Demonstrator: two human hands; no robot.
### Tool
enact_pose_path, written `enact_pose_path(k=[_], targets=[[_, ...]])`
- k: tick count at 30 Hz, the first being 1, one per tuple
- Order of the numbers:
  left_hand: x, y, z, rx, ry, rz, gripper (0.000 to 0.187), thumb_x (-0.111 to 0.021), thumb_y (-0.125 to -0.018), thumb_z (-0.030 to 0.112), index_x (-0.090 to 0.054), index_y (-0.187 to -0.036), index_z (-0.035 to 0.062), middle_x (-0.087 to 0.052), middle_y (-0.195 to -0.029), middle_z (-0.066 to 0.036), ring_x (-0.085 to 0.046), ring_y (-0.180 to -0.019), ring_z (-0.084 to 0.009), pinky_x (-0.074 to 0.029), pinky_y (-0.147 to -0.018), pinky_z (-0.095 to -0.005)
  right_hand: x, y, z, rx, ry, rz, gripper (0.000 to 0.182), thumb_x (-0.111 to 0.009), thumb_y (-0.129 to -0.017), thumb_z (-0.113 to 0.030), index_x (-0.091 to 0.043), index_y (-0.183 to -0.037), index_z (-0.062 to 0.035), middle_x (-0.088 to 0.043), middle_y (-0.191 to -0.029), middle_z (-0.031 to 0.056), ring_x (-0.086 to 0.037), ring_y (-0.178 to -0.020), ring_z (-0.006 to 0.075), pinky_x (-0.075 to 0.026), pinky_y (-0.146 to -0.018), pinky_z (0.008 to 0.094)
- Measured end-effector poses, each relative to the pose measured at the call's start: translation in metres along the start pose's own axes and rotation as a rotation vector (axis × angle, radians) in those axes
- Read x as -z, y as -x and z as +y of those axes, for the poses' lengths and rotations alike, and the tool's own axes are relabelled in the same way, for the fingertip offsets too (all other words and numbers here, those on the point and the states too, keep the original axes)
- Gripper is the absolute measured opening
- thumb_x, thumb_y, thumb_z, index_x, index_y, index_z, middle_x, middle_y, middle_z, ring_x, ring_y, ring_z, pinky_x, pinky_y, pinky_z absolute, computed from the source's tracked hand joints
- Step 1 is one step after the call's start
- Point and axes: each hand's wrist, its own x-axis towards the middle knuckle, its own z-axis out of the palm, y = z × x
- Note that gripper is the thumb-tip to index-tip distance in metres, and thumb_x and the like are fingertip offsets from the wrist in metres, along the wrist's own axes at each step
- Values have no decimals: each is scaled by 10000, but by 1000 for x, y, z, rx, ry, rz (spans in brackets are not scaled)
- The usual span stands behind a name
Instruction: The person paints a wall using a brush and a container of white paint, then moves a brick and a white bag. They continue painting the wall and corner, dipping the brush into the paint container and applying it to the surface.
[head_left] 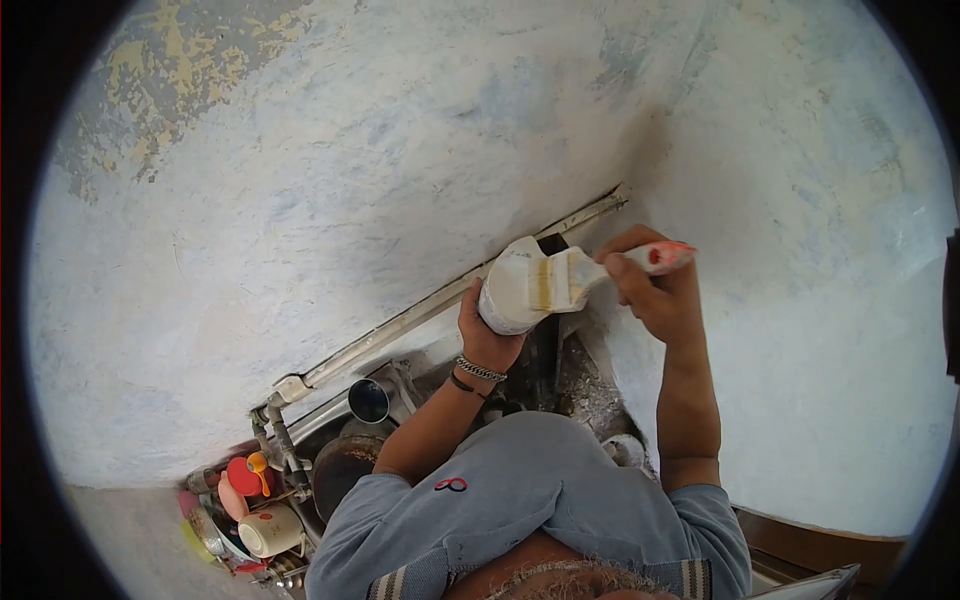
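Around the lower side of a white paint container (505, 298) my left hand (488, 335) is wrapped, with a bracelet at the wrist. My right hand (645, 285) is closed on the handle of a wide paintbrush (570, 280), whose handle is white with red marks. The brush's yellowish bristles are over the container's opening and hide part of it. Whether the bristles touch the paint cannot be told.
A patchy white wall (330, 170) meets another wall (800, 240) at a corner. A ledge (430, 305) runs along the left wall. Below are pipes (285, 440), a dark pan (345, 465), a metal cup (370, 400), a cream mug (270, 530) and a red lid (245, 475).
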Motion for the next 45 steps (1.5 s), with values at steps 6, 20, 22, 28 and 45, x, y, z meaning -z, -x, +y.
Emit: enact_pose_path(k=[6,20,22,28,45], targets=[[-14,-13,1,-9,-27,-49,581,-431,-929,520,-475,-1377,153,-525,-1379,-99,-507,-1263,-323,-437,-1011,-534,26,19,5,-80,-149,161,150,-649,-915,-158,-650,-888,-10,-562,-594,2,-488,-461,45,-379,-420,188],[-50,-39,-3,-7,-26,-24,538,-445,-931,502,-513,-1321,137,-574,-1307,-85,-552,-1197,-318,-450,-982,-532,63,43,6,207,99,-200,340,-820,-721,-129,-738,-1048,-81,-631,-831,63,-583,-727,153,-440,-632,293],[-53,-44,-4,-10,-19,-24,550,-443,-930,504,-502,-1336,138,-572,-1312,-84,-546,-1206,-320,-441,-995,-531,61,47,12,230,81,-165,321,-803,-732,-112,-739,-1045,-78,-627,-840,53,-579,-735,153,-437,-634,287],[-61,-52,-11,-35,-85,-38,549,-442,-924,509,-499,-1332,146,-571,-1311,-84,-555,-1194,-312,-454,-976,-535,66,34,16,191,-5,218,345,-722,-791,-209,-705,-1041,28,-617,-876,87,-644,-673,193,-521,-634,269],[-21,37,10,-69,-36,41,537,-435,-891,530,-524,-1310,205,-604,-1251,-58,-583,-1130,-290,-474,-890,-552,116,-103,26,61,140,190,193,-676,-852,-118,-713,-983,19,-665,-735,55,-619,-576,118,-509,-565,255]])
